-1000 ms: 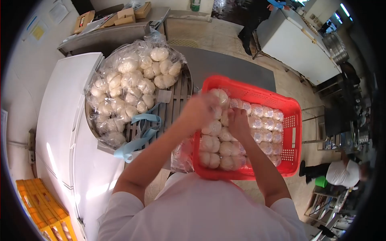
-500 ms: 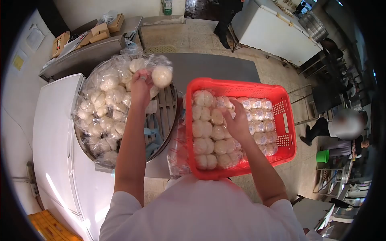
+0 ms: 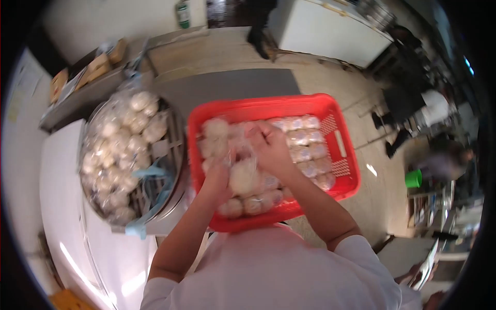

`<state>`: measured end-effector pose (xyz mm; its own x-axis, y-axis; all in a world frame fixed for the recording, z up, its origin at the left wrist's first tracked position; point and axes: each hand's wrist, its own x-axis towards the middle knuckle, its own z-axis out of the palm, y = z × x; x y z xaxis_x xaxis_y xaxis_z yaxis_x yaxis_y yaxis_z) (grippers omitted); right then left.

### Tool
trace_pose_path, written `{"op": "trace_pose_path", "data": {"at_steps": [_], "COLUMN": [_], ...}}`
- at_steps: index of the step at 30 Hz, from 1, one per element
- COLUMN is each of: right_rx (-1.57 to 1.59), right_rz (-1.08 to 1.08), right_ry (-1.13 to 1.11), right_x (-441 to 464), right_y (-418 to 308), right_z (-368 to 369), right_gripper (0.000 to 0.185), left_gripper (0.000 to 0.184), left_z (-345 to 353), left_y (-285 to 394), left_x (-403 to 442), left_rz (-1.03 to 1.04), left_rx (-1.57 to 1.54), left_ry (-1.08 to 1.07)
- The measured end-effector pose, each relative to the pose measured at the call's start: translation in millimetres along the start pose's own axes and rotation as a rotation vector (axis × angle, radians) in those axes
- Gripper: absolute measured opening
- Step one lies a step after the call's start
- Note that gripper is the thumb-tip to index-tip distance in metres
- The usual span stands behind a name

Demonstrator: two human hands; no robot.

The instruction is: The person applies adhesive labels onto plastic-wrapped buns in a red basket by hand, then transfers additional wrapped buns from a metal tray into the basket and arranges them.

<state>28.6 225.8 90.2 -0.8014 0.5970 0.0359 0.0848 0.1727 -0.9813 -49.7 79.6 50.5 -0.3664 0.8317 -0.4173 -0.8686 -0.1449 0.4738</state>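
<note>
Hands: right hand (image 3: 271,150) closed, pinching upper film of bagged bun (image 3: 244,177); left hand (image 3: 218,178) beside it, blurred, grip cannot be told.
Bagged bun: over red basket (image 3: 353,173), between the hands, nearer left; film and bun run from right fingers toward the wearer.
Packed buns (image 3: 312,150): in basket, right side.
</note>
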Motion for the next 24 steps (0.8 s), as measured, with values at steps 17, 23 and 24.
{"op": "trace_pose_path", "data": {"at_steps": [17, 23, 24], "right_rx": [0.261, 0.196, 0.180], "right_rz": [0.216, 0.045, 0.020], "right_ry": [0.356, 0.717, 0.750], "right_x": [-155.7, -166.8, -169.2], "right_y": [-4.5, -4.9, -6.2], "right_z": [-103.2, -119.7, -122.0], "right_gripper": [0.034, 0.046, 0.045], "left_gripper": [0.061, 0.083, 0.093], "left_z": [76.0, 79.7, 89.7], "left_y": [-115.6, -119.4, -118.2], "left_x": [9.4, -6.6, -14.4], "left_rz": [-0.592, -0.482, -0.399], "left_rx": [0.128, 0.418, 0.523], "left_ry": [-0.348, -0.649, -0.773]}}
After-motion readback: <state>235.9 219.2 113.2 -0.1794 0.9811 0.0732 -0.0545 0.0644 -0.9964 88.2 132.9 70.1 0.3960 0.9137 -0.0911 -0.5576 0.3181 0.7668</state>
